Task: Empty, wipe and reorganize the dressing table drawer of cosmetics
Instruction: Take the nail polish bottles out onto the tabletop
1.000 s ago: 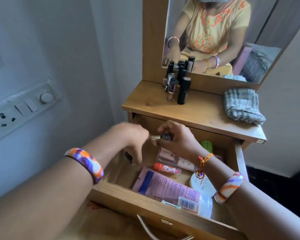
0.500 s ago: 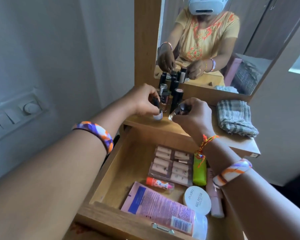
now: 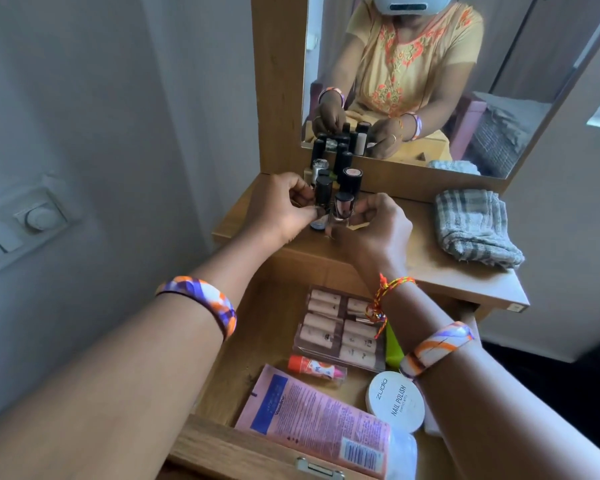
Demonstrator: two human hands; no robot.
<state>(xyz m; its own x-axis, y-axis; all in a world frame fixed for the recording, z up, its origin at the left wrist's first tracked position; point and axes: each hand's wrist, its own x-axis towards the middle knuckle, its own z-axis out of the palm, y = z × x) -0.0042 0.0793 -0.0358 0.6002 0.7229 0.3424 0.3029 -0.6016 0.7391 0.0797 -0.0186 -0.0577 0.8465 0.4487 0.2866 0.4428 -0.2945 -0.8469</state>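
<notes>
- Hands up at the dressing table surface [image 3: 413,258], both working at the cluster of dark-capped bottles [image 3: 340,168] by the mirror [image 3: 430,81].
- Left hand [image 3: 278,209] — fingers curled round a small black-capped bottle [image 3: 323,192], holding it upright at the near edge of the cluster.
- Right hand [image 3: 378,226] — fingertips pinching a clear bottle with pinkish contents [image 3: 343,207], just beside the left hand's bottle; whether it stands on the wood cannot be told.
- Folded grey checked cloth [image 3: 475,226] lies on the right of the surface, well apart from the bottles.
- Drawer [image 3: 229,448] pulled open below, nearer the camera, cosmetics still inside.
- In it: a clear case of pale tubes [image 3: 329,327] at the far end, an orange-and-pink tube [image 3: 316,370] nearer, a pink sachet [image 3: 312,417] against the front wall, a round white nail polish tub [image 3: 395,400] to the right, and a green item [image 3: 394,344] mostly hidden by the right wrist.
</notes>
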